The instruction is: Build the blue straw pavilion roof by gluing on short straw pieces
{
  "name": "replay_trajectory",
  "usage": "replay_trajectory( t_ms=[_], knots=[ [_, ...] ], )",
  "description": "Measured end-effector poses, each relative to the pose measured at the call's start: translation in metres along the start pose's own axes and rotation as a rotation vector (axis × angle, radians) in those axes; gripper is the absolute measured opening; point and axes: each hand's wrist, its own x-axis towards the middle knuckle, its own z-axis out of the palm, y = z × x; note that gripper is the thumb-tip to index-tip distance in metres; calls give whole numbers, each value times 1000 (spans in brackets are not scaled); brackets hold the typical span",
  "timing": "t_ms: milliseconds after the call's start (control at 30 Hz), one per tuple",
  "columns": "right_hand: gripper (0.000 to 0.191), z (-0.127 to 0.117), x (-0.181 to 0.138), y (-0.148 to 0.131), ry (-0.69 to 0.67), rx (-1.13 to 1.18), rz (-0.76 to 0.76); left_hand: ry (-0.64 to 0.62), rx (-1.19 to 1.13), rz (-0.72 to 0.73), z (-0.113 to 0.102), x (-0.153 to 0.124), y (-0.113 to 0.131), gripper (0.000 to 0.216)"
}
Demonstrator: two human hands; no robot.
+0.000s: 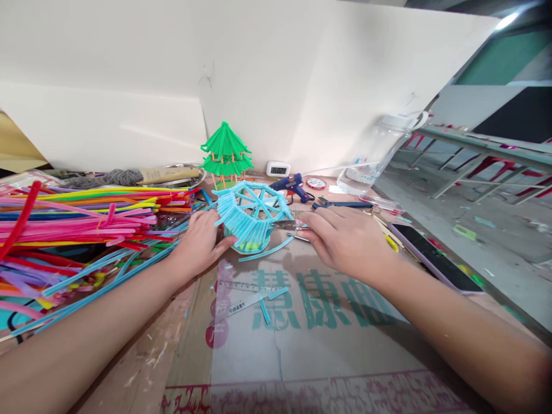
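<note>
A light blue pipe-cleaner roof model [252, 215] sits on the cardboard-covered table [328, 339]. My left hand [200, 241] grips its left side, fingers curled against the blue strands. My right hand [345, 238] is closed around small scissors [290, 225], whose blades point at the model's right edge. A cut blue strand [266, 251] lies just in front of the model.
A big heap of coloured pipe cleaners [81, 230] fills the left. Behind the model stand a green pipe-cleaner pagoda [225, 154], a small white clock [278, 168], a blue glue gun [293, 187] and a clear jar [375, 155]. A phone [435, 256] lies right, a clear ruler [241, 299] in front.
</note>
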Motion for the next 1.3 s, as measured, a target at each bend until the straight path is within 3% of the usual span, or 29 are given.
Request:
replay_trajectory(
  t_ms=[300, 667, 1300],
  knots=[
    [16, 4, -5, 1, -33, 17, -7, -3, -10, 1, -1, 0, 1, 37],
    [22, 0, -2, 3, 22, 73, 30, -23, 34, -3, 0, 0, 1, 32],
    [20, -1, -4, -1, -60, 50, 21, -11, 11, 2, -2, 0, 1, 34]
  ],
)
